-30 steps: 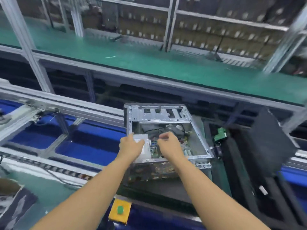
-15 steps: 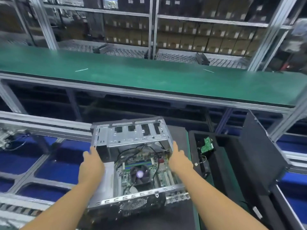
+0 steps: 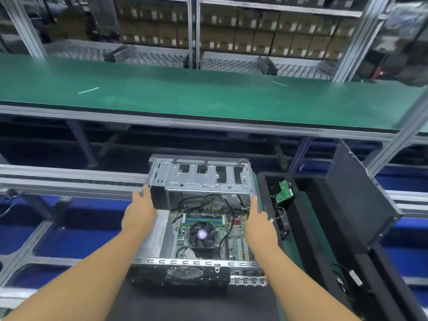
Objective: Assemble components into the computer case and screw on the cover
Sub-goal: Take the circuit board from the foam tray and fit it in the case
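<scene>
The open computer case [image 3: 196, 262] lies on a black mat [image 3: 185, 302], its rear panel toward the mat's near edge. The left hand [image 3: 139, 216] and right hand [image 3: 259, 224] brace its two side walls, fingers [image 3: 144, 193] straight and flat against the metal, gripping nothing.

With only palm pressure holding it, the case could likely skew or slip if shifted. Its right wall could then knock the foam tray [image 3: 310, 188] just beside it, where a hard drive [image 3: 284, 193] rests. Loose cables [image 3: 222, 200] above the motherboard [image 3: 208, 218] might get pinched under the black cover [image 3: 361, 198], which leans at the right, not yet fitted.
</scene>
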Demonstrator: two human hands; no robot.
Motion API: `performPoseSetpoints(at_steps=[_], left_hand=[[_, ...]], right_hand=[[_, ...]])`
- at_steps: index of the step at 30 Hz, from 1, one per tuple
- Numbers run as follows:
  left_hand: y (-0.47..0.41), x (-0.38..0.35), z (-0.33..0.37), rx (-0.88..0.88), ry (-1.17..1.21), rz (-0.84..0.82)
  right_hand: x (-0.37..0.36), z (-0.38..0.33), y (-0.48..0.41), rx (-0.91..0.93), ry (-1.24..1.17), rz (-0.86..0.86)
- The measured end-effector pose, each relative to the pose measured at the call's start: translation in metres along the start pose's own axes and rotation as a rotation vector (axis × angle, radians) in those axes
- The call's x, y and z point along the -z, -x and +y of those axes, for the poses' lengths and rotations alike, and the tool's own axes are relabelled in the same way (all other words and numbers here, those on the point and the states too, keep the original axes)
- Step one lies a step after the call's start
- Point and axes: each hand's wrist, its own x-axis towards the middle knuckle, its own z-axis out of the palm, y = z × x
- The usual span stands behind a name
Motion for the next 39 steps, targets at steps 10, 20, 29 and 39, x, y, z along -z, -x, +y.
performPoseSetpoints(at_steps=[10, 20, 29, 39], left_hand=[[-0.013, -0.011, 0.000, -0.134, -0.014, 0.093], [-0.008, -0.024, 0.113, -0.641, 0.384, -0.123], [-0.001, -0.072, 0.262, -0.591, 0.663, -0.484], [-0.036, -0.173, 0.373, -0.169, 0.549, -0.632]], right_hand=[[0.001, 0.000, 0.007, -0.094, -0.079, 0.041], [0.020, 0.015, -0.014, -0.168, -0.665, 0.222], [0.028, 0.100, -0.086, -0.416, -1.301, 0.082], [0.006, 0.186, -0.190, -0.466, -1.254, -0.025]])
